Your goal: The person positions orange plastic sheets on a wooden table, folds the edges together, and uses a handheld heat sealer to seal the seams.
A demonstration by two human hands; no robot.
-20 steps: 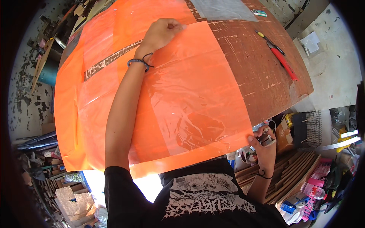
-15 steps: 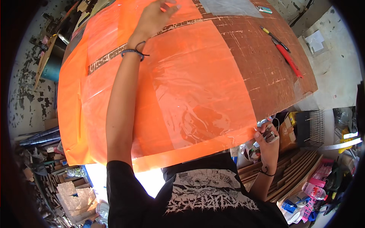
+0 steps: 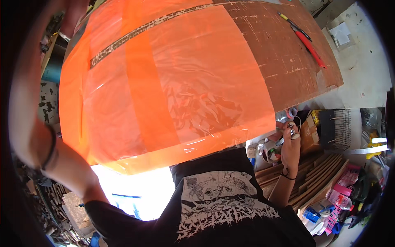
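Note:
A bright orange sheet [image 3: 148,99] covers much of the brown board, with clear, wrinkled plastic film [image 3: 205,94] lying over part of it. At the sheet's near right corner, my right hand [image 3: 290,144] is closed on a small silvery metal tool [image 3: 292,131] whose kind I cannot make out. My left arm rises along the left rim of the picture. My left hand [image 3: 75,15] is at the upper left, past the sheet's far left side, smeared by motion so its fingers do not read.
On the scratched brown board [image 3: 284,74] lie a red-handled tool [image 3: 310,49] and a yellow and black pen-like tool [image 3: 294,26]. Wooden strips [image 3: 317,177], a wire rack [image 3: 342,128] and a plastic bottle [image 3: 339,199] stand below right. Scrap wood [image 3: 74,214] lies lower left.
My left hand has swung from above the sheet's far middle to the upper left rim. The sheet appears slightly higher in view. My right hand stays near the corner, its fingers shifted on the silvery tool.

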